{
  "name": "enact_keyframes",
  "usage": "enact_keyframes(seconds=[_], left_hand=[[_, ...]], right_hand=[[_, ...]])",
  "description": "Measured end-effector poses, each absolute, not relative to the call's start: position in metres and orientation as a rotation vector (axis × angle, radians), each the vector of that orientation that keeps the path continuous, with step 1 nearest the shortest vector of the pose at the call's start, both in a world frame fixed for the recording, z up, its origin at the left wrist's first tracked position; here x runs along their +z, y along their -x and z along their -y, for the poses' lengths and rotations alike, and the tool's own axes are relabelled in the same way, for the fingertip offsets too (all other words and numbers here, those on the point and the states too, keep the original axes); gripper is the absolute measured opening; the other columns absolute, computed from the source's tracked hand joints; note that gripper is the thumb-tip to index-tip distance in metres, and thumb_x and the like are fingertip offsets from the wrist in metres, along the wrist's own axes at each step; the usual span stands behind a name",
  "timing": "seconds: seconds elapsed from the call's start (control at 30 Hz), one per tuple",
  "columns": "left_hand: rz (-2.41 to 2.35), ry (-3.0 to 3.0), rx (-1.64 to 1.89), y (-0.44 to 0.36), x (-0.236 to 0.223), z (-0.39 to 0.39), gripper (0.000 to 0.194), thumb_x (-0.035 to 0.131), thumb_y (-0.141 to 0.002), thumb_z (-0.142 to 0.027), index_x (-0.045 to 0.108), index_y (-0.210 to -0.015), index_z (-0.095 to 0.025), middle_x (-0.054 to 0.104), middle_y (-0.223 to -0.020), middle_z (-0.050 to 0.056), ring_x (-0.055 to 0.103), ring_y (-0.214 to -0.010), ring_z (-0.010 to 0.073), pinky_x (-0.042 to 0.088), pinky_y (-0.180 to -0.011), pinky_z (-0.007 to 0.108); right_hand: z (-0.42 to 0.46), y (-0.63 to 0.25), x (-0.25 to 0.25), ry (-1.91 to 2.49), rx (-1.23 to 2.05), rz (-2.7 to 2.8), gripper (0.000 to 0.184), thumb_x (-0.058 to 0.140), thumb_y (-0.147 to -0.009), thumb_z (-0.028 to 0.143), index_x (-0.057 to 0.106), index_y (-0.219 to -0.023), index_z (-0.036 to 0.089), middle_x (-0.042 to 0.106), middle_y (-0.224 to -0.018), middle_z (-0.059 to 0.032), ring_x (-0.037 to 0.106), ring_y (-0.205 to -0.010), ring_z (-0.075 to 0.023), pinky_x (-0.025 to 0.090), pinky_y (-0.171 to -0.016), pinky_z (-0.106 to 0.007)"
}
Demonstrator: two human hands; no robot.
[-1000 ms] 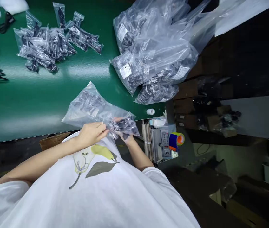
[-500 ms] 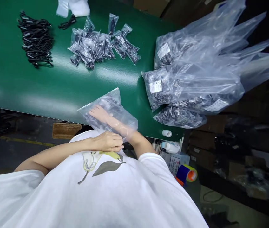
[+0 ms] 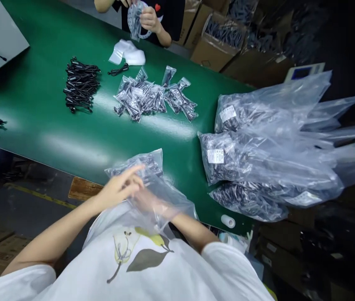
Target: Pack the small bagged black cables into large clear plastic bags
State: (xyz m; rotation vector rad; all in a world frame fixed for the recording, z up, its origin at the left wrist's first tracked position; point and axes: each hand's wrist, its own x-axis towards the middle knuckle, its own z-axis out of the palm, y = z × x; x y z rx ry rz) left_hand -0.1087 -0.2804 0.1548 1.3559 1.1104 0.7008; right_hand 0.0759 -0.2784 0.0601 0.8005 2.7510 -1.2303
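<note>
A large clear plastic bag [image 3: 177, 198] lies at the table's near edge, with dark small packets [image 3: 150, 161] showing in its far end. My right hand [image 3: 144, 200] is inside this bag, its forearm running in through the mouth. Plastic and motion blur hide its fingers. Over the bag's left side is my left hand [image 3: 122, 188], index finger stretched out and the others loosely bent and apart; it holds nothing. Further back lies a pile of small clear bags with black cables [image 3: 146, 98]. Left of that pile is a stack of bare black cables [image 3: 81, 85].
Large filled plastic bags [image 3: 237, 156] crowd the right of the green table [image 3: 70, 142]. A white roll [image 3: 228, 221] lies at the near right corner. Flat empty bags [image 3: 129, 52] lie at the back, where a co-worker's hand [image 3: 150, 19] holds a small bag.
My left hand has risen from the bag's mouth to its left side and its fingers have spread. My right hand stays inside the bag. The view has tilted up, showing the co-worker.
</note>
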Motion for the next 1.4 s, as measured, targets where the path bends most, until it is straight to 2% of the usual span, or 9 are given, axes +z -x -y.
enact_keyframes(seconds=[0.2,0.3,0.47,0.6,0.7,1.0,1.13,1.23,1.4], left_hand=[[-1.907,-1.21,0.629,0.175,0.037,0.101,0.06,0.057,-0.091,-0.04,0.049,-0.142,-0.01,0.063,-0.133,0.019,0.062,-0.119,0.0261,0.046,-0.108,0.04],[-2.122,-1.212,0.449,0.182,-0.01,0.023,0.078,0.062,-0.091,-0.041,0.034,-0.154,-0.005,0.042,-0.155,0.028,0.042,-0.144,0.0365,0.034,-0.119,0.049],[-2.213,-1.39,0.311,0.154,-0.049,-0.035,0.089,0.063,-0.087,-0.058,0.029,-0.16,-0.019,0.014,-0.169,0.025,0.014,-0.155,0.046,0.02,-0.119,0.067],[-2.236,-1.521,0.207,0.131,-0.069,-0.046,0.084,0.066,-0.086,-0.052,0.035,-0.158,-0.021,0.01,-0.17,0.024,0.014,-0.156,0.0441,0.016,-0.12,0.068],[-2.247,-1.588,0.132,0.13,-0.079,-0.043,0.077,0.065,-0.087,-0.04,0.038,-0.157,-0.022,0.014,-0.17,0.022,0.02,-0.156,0.0394,0.016,-0.122,0.064],[-2.186,-1.747,0.207,0.171,-0.039,0.044,0.064,0.059,-0.089,-0.027,0.044,-0.151,-0.02,0.025,-0.168,0.015,0.018,-0.155,0.0401,0.012,-0.122,0.067],[-1.75,-1.356,0.397,0.108,-0.022,0.105,0.044,0.058,-0.092,-0.038,0.063,-0.132,-0.018,0.069,-0.124,0.016,0.063,-0.12,0.0327,0.046,-0.107,0.049],[-1.356,-0.601,0.422,0.054,-0.028,0.134,0.031,0.07,-0.085,-0.041,0.068,-0.106,-0.018,0.072,-0.077,0.006,0.069,-0.07,0.0203,0.056,-0.073,0.033],[-1.346,0.31,0.92,0.021,-0.045,0.136,0.016,0.071,-0.082,-0.013,0.057,-0.089,-0.017,0.072,-0.08,0.005,0.071,-0.074,0.0127,0.056,-0.079,0.025]], right_hand=[[0.191,-0.247,0.138,-0.21,-2.375,-1.392,0.058,0.07,-0.084,0.059,0.07,-0.127,0.02,0.077,-0.111,-0.016,0.076,-0.102,-0.0265,0.06,-0.089,-0.034],[0.087,-0.265,0.117,-0.932,-2.596,-1.393,0.058,0.075,-0.076,0.067,0.074,-0.106,0.017,0.078,-0.086,-0.0137,0.077,-0.076,-0.0245,0.061,-0.074,-0.035],[-0.113,-0.212,0.009,-2.357,-1.729,-2.089,0.052,0.057,-0.094,0.045,0.056,-0.139,0.019,0.052,-0.152,-0.0153,0.053,-0.138,-0.0229,0.041,-0.117,-0.042],[-0.197,-0.176,-0.059,-2.481,-1.008,-2.006,0.059,0.049,-0.098,0.042,0.043,-0.152,0.02,0.038,-0.163,-0.0153,0.032,-0.152,-0.0297,0.02,-0.124,-0.061],[-0.185,-0.162,-0.09,-2.469,-0.763,-2.104,0.056,0.05,-0.098,0.038,0.046,-0.151,0.021,0.043,-0.157,-0.0176,0.032,-0.148,-0.0344,0.023,-0.118,-0.068],[0.016,-0.1,-0.089,-2.228,-0.987,-2.145,0.073,0.052,-0.096,0.054,0.047,-0.146,0.002,0.059,-0.124,-0.0305,0.056,-0.116,-0.0376,0.056,-0.091,-0.05],[0.045,-0.114,-0.061,-1.91,-1.186,-2.369,0.042,0.036,-0.103,0.027,0.06,-0.137,0.017,0.064,-0.127,-0.0164,0.063,-0.114,-0.027,0.052,-0.101,-0.041],[0.024,-0.118,-0.047,-1.632,-1.112,-2.669,0.052,0.032,-0.097,0.007,0.059,-0.14,0.021,0.058,-0.143,-0.0109,0.054,-0.131,-0.0242,0.043,-0.113,-0.041],[0.003,-0.063,-0.058,-0.862,-0.981,-2.83,0.051,0.051,-0.092,0.005,0.055,-0.142,0.017,0.059,-0.143,-0.0131,0.046,-0.14,-0.0264,0.03,-0.122,-0.047]])
